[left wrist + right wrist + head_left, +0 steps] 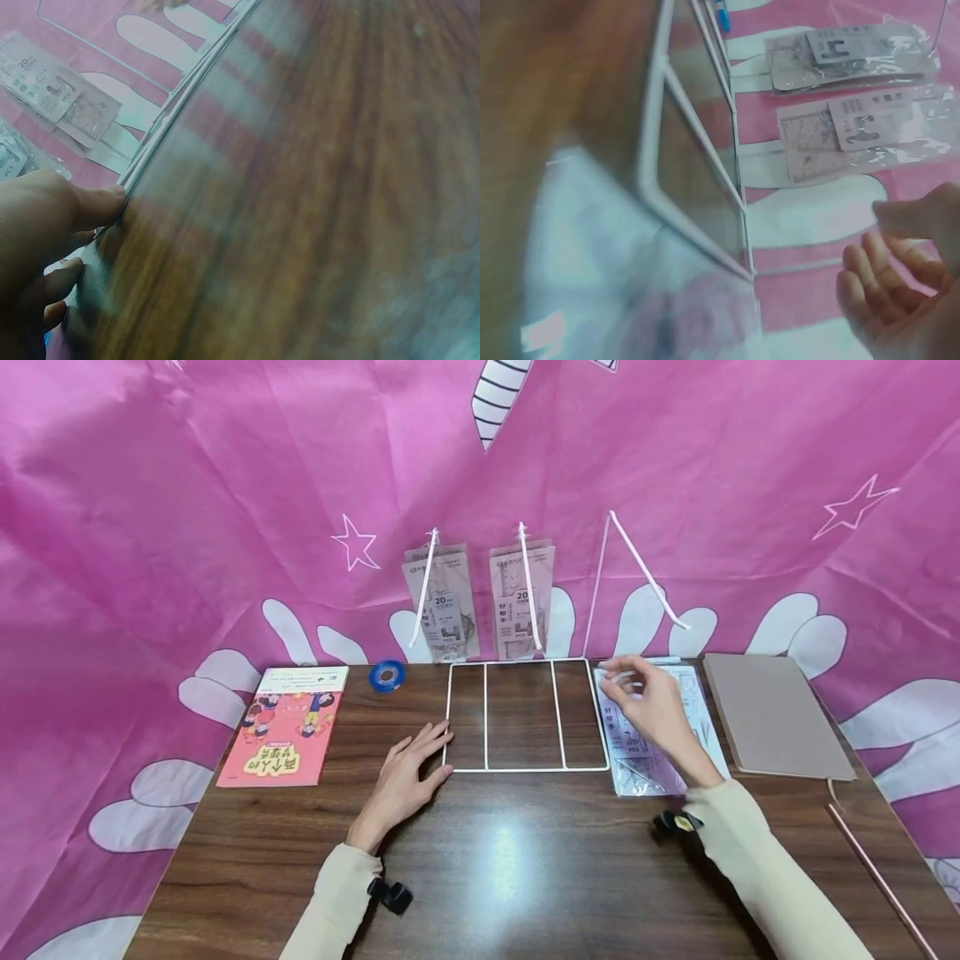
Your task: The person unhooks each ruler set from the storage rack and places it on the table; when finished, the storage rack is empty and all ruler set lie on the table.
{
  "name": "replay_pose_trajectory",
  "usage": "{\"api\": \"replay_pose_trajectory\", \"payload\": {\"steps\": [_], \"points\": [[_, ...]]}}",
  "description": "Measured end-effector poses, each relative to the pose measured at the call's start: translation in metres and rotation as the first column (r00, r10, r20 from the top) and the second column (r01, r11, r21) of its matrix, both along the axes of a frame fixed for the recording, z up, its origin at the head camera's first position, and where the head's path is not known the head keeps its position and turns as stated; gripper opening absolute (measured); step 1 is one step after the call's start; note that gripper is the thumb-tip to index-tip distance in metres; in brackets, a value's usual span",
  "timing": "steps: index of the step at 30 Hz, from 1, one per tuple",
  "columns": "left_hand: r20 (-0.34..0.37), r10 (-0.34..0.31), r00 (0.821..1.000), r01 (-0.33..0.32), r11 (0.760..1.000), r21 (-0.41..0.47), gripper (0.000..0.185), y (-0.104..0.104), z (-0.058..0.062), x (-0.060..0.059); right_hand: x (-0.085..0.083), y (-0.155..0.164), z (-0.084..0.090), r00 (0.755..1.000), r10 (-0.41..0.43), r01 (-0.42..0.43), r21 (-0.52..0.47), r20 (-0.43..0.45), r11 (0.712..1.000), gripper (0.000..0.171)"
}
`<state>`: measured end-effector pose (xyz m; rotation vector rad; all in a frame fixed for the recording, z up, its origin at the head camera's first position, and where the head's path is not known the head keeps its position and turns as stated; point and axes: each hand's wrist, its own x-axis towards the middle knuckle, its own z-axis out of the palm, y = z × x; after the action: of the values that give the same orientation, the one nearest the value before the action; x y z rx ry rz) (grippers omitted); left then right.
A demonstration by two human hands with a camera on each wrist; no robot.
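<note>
A white wire rack (525, 717) lies flat on the dark wooden table (510, 868), its base frame split into three sections, with upright wire prongs rising at its far edge against the pink patterned cloth (187, 510) that hangs behind. Two clear packets (442, 602) of stationery stand in the left and middle uprights at the far edge of the rack; the right upright carries none. The left hand (401, 781) rests palm down on the table with its fingers (431, 743) straight and released, the fingertips touching the rack's near left corner; the left wrist view shows a fingertip pressed against the white wire (150, 154) there. The right hand (652, 706) hovers over a third clear packet (652, 735) that lies flat on the table just to the right of the rack. Its fingers are loosely curled above the packet's far end, and the right wrist view shows them partly bent with the palm empty (900, 300); whether they touch the packet I cannot tell. To the left of the rack, well apart, lies a pink booklet (288, 735), and a blue roll of tape (387, 676) sits between it and the rack near the table's far edge. A tan notebook (776, 714) lies on the right side of the table beyond the flat packet, and a thin pink rod (877, 877) lies nearer on the right.
</note>
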<state>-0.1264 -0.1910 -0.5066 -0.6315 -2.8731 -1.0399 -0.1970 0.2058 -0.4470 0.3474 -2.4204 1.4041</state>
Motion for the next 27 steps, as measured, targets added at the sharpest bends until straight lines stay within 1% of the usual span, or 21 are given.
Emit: {"api": "replay_pose_trajectory", "payload": {"steps": [3,6,8,11,13,17,24,27], "points": [[0.000,-0.001,1.000,0.001,1.000,-0.006,0.055,0.000,-0.001,-0.001,-0.027,-0.017,0.004,0.997,0.063,-0.057,-0.130,0.043,0.990,0.029],[0.003,-0.003,1.000,0.003,1.000,-0.011,0.055,0.000,-0.002,-0.002,-0.049,-0.034,0.007,0.990,0.100,-0.076,-0.231,0.095,0.970,0.036],[0.008,-0.002,1.000,0.002,1.000,-0.010,0.055,0.000,-0.002,-0.002,-0.061,-0.044,0.008,0.987,0.120,-0.087,-0.275,0.104,0.957,0.038],[0.011,0.001,1.000,-0.001,1.000,-0.011,0.054,0.000,-0.001,-0.002,-0.074,-0.059,0.010,0.984,0.145,-0.107,-0.316,0.099,0.943,0.037],[0.012,0.002,1.000,-0.002,1.000,-0.013,0.054,0.000,0.000,-0.002,-0.081,-0.067,0.010,0.985,0.148,-0.110,-0.339,0.087,0.934,0.036],[0.010,0.003,1.000,-0.003,1.000,-0.008,0.054,0.000,0.001,-0.002,-0.086,-0.080,0.016,0.986,0.142,-0.101,-0.373,0.084,0.922,0.031],[0.010,0.003,1.000,-0.003,1.000,-0.012,0.054,0.000,0.001,-0.002,-0.087,-0.089,0.023,0.983,0.158,-0.096,-0.476,0.092,0.874,0.022],[0.012,0.002,1.000,-0.002,1.000,-0.011,0.054,0.000,0.001,-0.001,-0.086,-0.089,0.021,0.983,0.166,-0.103,-0.495,0.084,0.863,0.020]]}}
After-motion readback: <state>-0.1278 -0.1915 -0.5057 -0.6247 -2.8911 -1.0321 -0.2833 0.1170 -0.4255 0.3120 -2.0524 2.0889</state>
